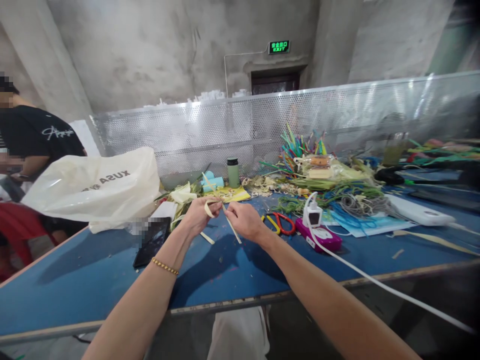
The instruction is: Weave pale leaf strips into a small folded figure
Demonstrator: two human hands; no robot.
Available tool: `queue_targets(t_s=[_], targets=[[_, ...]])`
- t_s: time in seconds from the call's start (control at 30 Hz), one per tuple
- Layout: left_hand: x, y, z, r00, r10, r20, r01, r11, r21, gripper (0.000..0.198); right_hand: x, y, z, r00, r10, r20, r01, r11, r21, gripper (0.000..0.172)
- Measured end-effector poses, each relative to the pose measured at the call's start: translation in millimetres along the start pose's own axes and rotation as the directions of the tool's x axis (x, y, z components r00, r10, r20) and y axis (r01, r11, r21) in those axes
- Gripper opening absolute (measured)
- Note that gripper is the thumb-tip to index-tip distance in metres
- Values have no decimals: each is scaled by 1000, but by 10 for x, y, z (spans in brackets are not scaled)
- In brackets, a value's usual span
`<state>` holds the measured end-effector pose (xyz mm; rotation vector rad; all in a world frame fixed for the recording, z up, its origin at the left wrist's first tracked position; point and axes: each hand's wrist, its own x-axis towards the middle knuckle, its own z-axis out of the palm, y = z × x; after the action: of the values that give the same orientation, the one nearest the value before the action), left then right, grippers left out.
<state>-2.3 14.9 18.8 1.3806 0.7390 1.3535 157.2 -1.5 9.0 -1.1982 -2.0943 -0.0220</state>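
My left hand is closed on a pale, flat plant strip, which curls in a loop at the fingers. Close beside it, my right hand is closed on the strip's narrow length, and an end hangs below toward the table. Both hands are raised over the blue table with fingertips almost meeting. Another short pale strip piece shows under the left hand. Scissors with red and yellow handles lie right of my right hand. The fingertips are partly hidden.
A purple power strip with a white charger and cable sits right. A phone lies left, near a large plastic bag. Behind stand a green bottle and bundles of coloured strips. A person in black is far left.
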Motion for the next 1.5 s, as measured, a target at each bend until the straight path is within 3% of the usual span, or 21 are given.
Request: queue_targets(t_s=[0.27, 0.63, 1.03, 1.17, 1.33, 1.5], targets=[[-45, 3, 75, 1000, 11, 3, -11, 1000, 19, 30, 18, 37, 25, 1000, 8, -17, -8, 1000, -13, 19], [-57, -51, 124, 982, 177, -69, -162, 969, 186, 27, 31, 30, 7, 999, -32, -28, 31, 999, -18, 17], [-78, -6, 136, 979, 185, -81, -169, 969, 181, 27, 17, 16, -9, 999, -45, -21, 45, 999, -16, 15], [-42, -8, 75, 990, 129, -55, -117, 975, 187, 32, 1, 7, -19, 998, -28, -57, 26, 999, -30, 18], [-63, 17, 49, 999, -24, 29, 19, 987, 158, 36, 27, 19, -107, 938, -93, -334, 111, 993, 34, 21], [-109, 41, 93, 984, -77, 162, 64, 994, 86, 35, 72, 68, -102, 979, -111, -172, 139, 977, 161, 16]])
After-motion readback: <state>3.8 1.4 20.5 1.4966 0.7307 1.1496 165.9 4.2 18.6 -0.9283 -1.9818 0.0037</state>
